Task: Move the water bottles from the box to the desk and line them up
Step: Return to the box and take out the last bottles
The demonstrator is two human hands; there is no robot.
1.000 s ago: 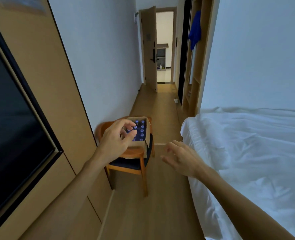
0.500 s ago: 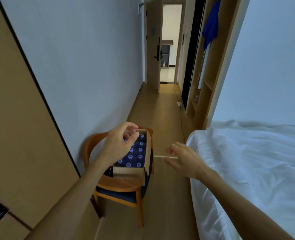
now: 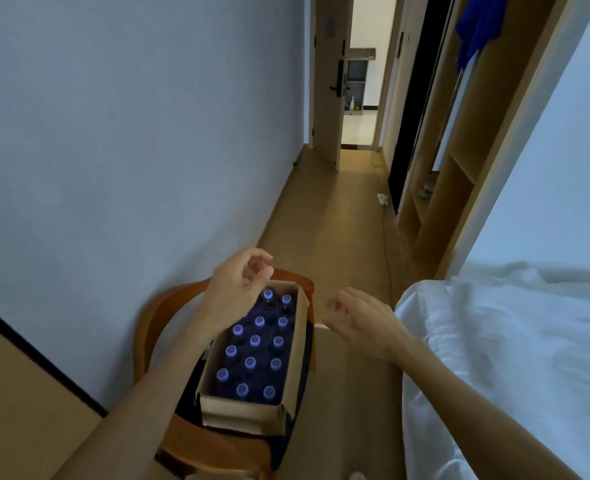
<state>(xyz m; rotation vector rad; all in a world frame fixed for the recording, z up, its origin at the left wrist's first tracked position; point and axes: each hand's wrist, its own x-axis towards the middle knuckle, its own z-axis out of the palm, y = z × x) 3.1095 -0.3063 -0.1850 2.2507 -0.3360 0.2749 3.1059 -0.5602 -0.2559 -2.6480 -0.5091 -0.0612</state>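
Left hand (image 3: 232,292): fingers (image 3: 257,263) loosely curled, thumb and forefinger apart, holding nothing; positioned above the far left corner of the box (image 3: 252,415), no contact with a cap visible. Right hand (image 3: 359,320): fingers (image 3: 336,304) half open and relaxed, empty, just beside the box's right edge and clear of it. Water bottles (image 3: 250,362): upright inside the open cardboard box, pale caps showing in three rows; the left forearm hides part of the left row. The box rests on a wooden chair (image 3: 155,317) with a dark seat, close against the wall (image 3: 130,150). Bed (image 3: 515,341) with white covers just to the right, leaving a narrow strip of floor (image 3: 342,216). Open door (image 3: 328,77) at the far end.
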